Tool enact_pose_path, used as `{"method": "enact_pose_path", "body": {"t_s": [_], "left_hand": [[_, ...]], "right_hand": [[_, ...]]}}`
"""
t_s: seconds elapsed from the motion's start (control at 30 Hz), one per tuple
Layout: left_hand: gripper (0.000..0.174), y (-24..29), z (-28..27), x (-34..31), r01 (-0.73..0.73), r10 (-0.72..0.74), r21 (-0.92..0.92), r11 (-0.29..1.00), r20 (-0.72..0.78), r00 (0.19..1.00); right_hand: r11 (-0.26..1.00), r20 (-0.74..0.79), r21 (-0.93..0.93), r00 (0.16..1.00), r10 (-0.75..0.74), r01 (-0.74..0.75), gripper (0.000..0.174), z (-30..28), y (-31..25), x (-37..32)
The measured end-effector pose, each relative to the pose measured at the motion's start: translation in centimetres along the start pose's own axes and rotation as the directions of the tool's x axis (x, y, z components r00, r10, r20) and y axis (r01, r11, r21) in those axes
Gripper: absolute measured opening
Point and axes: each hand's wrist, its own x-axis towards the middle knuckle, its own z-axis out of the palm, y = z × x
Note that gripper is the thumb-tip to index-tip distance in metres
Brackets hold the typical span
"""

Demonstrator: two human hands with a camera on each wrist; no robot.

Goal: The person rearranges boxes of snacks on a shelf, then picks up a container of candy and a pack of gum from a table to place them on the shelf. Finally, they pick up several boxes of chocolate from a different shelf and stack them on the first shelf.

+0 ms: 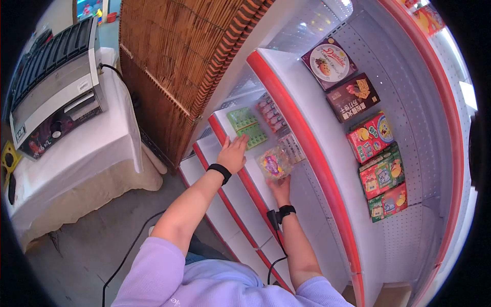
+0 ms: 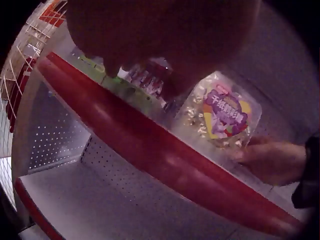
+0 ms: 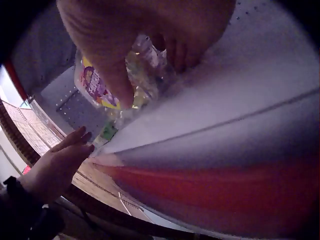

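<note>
Your right hand [image 1: 280,189]: fingers gripping one clear plastic tub [image 1: 274,163], round-cornered, at 12 o'clock, between two curved red shelf edges [image 1: 243,176], white shelf surface [image 1: 309,204] running toward 5 o'clock. Your left hand [image 1: 233,153], at 10 o'clock: fingers extended at two flat, glossy green packs [image 1: 247,128]. Farther out, at 2 o'clock: upper shelf [image 1: 327,138], perforated back panel [image 1: 404,102], five printed boxes [image 1: 353,97].

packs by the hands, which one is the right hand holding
The clear pack with the purple label, in the grip of the right hand; the green packs lie by the left hand.
</note>
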Motion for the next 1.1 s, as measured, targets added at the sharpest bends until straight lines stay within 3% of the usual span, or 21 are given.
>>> {"method": "enact_pose_path", "body": {"t_s": [0.13, 0.3, 0.4, 0.43, 0.5, 0.7, 0.77, 0.83, 0.9, 1.0, 1.1], "left_hand": [[0.073, 1.2, -2.0, -2.9, 0.016, -0.027, -0.113, 0.994, -0.095, 0.995], [0.073, 1.4, -3.7, -9.6, 0.056, -0.080, -0.244, 0.968, -0.089, 0.993], [0.067, -0.1, -5.1, -15.2, 0.194, -0.187, -0.354, 0.915, 0.055, 0.981], [0.066, -0.7, -5.9, -17.2, 0.243, -0.216, -0.363, 0.900, 0.113, 0.970], [0.064, -2.7, -6.5, -21.4, 0.308, -0.268, -0.294, 0.905, 0.171, 0.948], [0.063, -6.4, -11.4, -32.7, 0.479, -0.424, -0.297, 0.826, 0.232, 0.875], [0.065, -7.3, -12.8, -35.6, 0.570, -0.500, -0.275, 0.774, 0.285, 0.818], [0.066, -7.6, -14.0, -37.8, 0.599, -0.524, -0.272, 0.753, 0.303, 0.796], [0.066, -8.1, -14.8, -39.4, 0.656, -0.562, -0.277, 0.702, 0.352, 0.749], [0.065, -9.1, -14.8, -41.8, 0.671, -0.602, -0.283, 0.685, 0.298, 0.741], [0.063, -9.8, -14.9, -43.9, 0.722, -0.665, -0.304, 0.622, 0.282, 0.691]], "right_hand": [[0.998, 0.032, 0.014, 0.998, 0.058, -0.058, 0.091, 0.2, -1.4, -0.2], [0.995, 0.090, 0.087, 0.995, 0.035, -0.043, 0.092, -0.1, -1.1, 0.0], [0.994, 0.057, 0.087, 0.997, 0.057, -0.061, 0.092, 0.2, -1.1, -0.1], [0.996, 0.022, 0.081, 0.999, 0.042, -0.043, 0.084, 0.3, -1.1, -0.3], [0.997, -0.010, 0.073, 1.000, 0.023, -0.022, 0.077, 0.6, -2.0, -0.6], [0.936, -0.017, 0.298, 0.980, 0.200, -0.186, 0.062, 0.8, -3.8, -0.9], [0.821, 0.067, 0.408, 0.910, 0.409, -0.399, 0.064, 0.9, -4.6, -0.9], [0.840, 0.063, 0.362, 0.910, 0.410, -0.404, 0.064, 1.7, -4.5, -0.9], [0.788, 0.034, 0.353, 0.849, 0.528, -0.504, 0.072, 2.0, -3.1, 0.6], [0.776, -0.025, 0.325, 0.815, 0.579, -0.541, 0.079, 1.7, -1.6, 1.7], [0.820, -0.058, 0.277, 0.843, 0.535, -0.501, 0.087, 1.3, -0.9, 2.1]]}}
